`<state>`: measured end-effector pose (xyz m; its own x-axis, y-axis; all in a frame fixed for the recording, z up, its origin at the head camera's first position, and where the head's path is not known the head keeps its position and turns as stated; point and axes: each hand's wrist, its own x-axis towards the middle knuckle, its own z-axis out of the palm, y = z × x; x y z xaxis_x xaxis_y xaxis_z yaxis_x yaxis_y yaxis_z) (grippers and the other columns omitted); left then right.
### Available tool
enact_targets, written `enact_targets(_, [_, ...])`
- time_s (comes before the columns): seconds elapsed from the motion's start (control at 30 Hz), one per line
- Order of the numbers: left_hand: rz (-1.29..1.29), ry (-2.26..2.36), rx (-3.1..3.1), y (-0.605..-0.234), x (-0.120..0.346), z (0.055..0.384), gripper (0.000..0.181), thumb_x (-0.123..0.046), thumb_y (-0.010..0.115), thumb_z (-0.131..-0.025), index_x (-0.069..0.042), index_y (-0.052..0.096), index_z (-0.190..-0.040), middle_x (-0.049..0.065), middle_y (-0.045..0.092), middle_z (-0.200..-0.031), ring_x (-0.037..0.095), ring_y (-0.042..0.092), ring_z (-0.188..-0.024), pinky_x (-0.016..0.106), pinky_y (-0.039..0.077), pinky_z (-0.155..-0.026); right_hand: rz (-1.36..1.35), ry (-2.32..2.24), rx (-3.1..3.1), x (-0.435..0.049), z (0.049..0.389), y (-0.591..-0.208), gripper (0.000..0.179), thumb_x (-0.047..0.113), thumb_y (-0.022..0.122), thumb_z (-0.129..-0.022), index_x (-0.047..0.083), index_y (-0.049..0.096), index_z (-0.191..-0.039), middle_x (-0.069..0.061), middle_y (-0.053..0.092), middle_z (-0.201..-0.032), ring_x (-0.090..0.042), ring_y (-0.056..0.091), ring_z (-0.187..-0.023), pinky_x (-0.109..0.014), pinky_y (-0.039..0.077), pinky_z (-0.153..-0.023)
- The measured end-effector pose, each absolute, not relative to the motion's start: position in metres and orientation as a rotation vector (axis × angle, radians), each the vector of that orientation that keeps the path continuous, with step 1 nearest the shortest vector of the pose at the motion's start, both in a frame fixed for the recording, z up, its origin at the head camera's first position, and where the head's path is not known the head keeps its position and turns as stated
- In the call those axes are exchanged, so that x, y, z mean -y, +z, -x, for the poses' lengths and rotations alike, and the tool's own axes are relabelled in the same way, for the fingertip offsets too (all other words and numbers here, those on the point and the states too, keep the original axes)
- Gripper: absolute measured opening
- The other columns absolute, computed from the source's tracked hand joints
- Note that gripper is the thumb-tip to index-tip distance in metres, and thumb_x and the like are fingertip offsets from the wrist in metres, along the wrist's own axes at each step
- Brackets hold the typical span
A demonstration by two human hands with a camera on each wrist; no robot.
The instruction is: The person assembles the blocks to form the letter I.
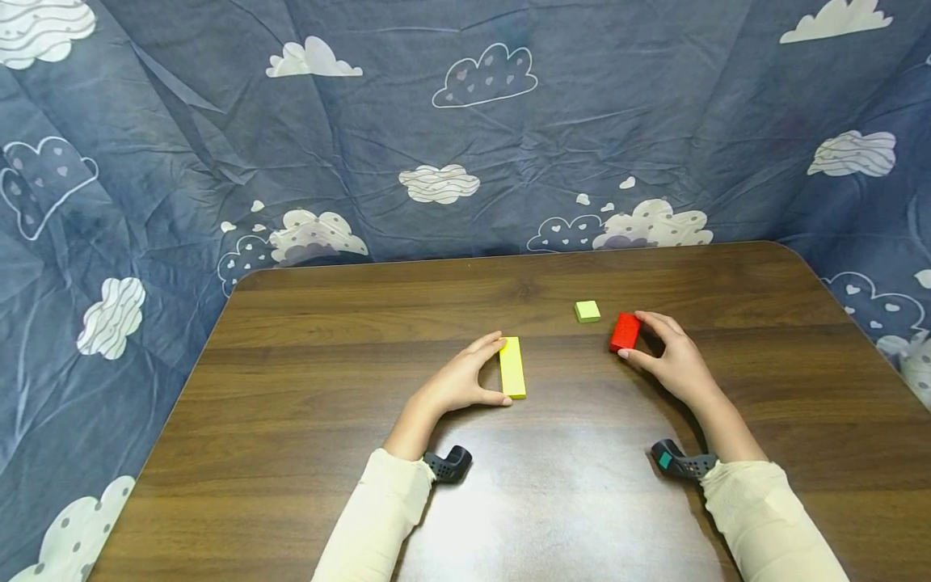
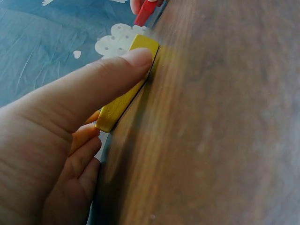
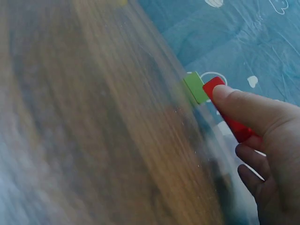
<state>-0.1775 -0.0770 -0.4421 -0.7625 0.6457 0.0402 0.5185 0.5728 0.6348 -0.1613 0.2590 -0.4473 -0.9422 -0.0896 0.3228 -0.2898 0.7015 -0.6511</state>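
On the table lies a long yellow block (image 1: 512, 370), its length running away from the person. My left hand (image 1: 457, 386) pinches it end to end, thumb at the near end and fingertips at the far end. In the left wrist view the thumb presses against the yellow block's (image 2: 120, 107) side face. Farther right, my right hand (image 1: 678, 365) holds a red block (image 1: 625, 332) between thumb and fingers. The right wrist view shows the thumb on one end of the red block (image 3: 230, 121). Just left of the red block sits a small light green block (image 1: 587, 312).
The brown wooden table (image 1: 327, 339) has its far edge against a blue cloth (image 1: 393, 121) printed with white clouds. A dark camera strap sits on the left wrist (image 1: 449, 465) and another on the right wrist (image 1: 680, 461).
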Motion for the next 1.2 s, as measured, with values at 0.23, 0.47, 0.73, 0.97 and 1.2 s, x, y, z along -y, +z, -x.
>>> enact_targets(0.23, [-0.977,0.958,-2.615,-0.44,0.078,0.178,0.069,-0.034,0.063,-0.083,-0.005,0.033,-0.138,0.008,0.025,-0.145,0.02,0.024,-0.13,0.034,0.023,-0.104,-0.316,1.091,2.585,-0.252,0.161,-0.443,0.064,0.01,0.078,-0.068,-0.005,0.048,-0.123,-0.025,0.044,-0.121,-0.042,0.04,-0.111,-0.056,0.031,-0.09])
enact_targets(0.47, [-0.972,0.94,-2.62,-0.439,0.078,0.179,0.065,-0.03,0.061,-0.085,-0.006,0.033,-0.138,0.007,0.025,-0.145,0.021,0.024,-0.13,0.034,0.023,-0.104,-0.335,1.101,2.577,-0.242,0.161,-0.438,0.066,0.011,0.08,-0.066,-0.002,0.049,-0.123,-0.021,0.046,-0.122,-0.038,0.042,-0.111,-0.053,0.033,-0.089])
enact_targets(0.73, [-0.982,0.947,-2.625,-0.443,0.078,0.183,0.065,-0.032,0.061,-0.085,-0.007,0.034,-0.138,0.007,0.026,-0.145,0.021,0.025,-0.13,0.034,0.023,-0.104,-0.474,1.052,2.54,-0.226,0.158,-0.43,0.067,0.006,0.081,-0.062,-0.002,0.051,-0.121,-0.018,0.049,-0.118,-0.034,0.045,-0.108,-0.051,0.035,-0.087])
enact_targets(0.97, [-0.986,0.962,-2.622,-0.443,0.08,0.184,0.064,-0.031,0.061,-0.085,-0.006,0.034,-0.138,0.006,0.026,-0.144,0.02,0.025,-0.13,0.034,0.022,-0.104,-0.599,1.012,2.542,-0.209,0.15,-0.424,0.068,0.01,0.083,-0.06,0.0,0.052,-0.12,-0.013,0.05,-0.117,-0.029,0.047,-0.108,-0.046,0.037,-0.088])
enact_targets(1.2, [-0.985,0.969,-2.615,-0.445,0.081,0.185,0.064,-0.032,0.06,-0.085,-0.007,0.034,-0.138,0.005,0.026,-0.145,0.02,0.025,-0.13,0.034,0.022,-0.104,-0.725,1.0,2.535,-0.194,0.141,-0.42,0.069,0.014,0.083,-0.06,-0.001,0.052,-0.119,-0.011,0.051,-0.117,-0.027,0.048,-0.107,-0.034,0.037,-0.091])
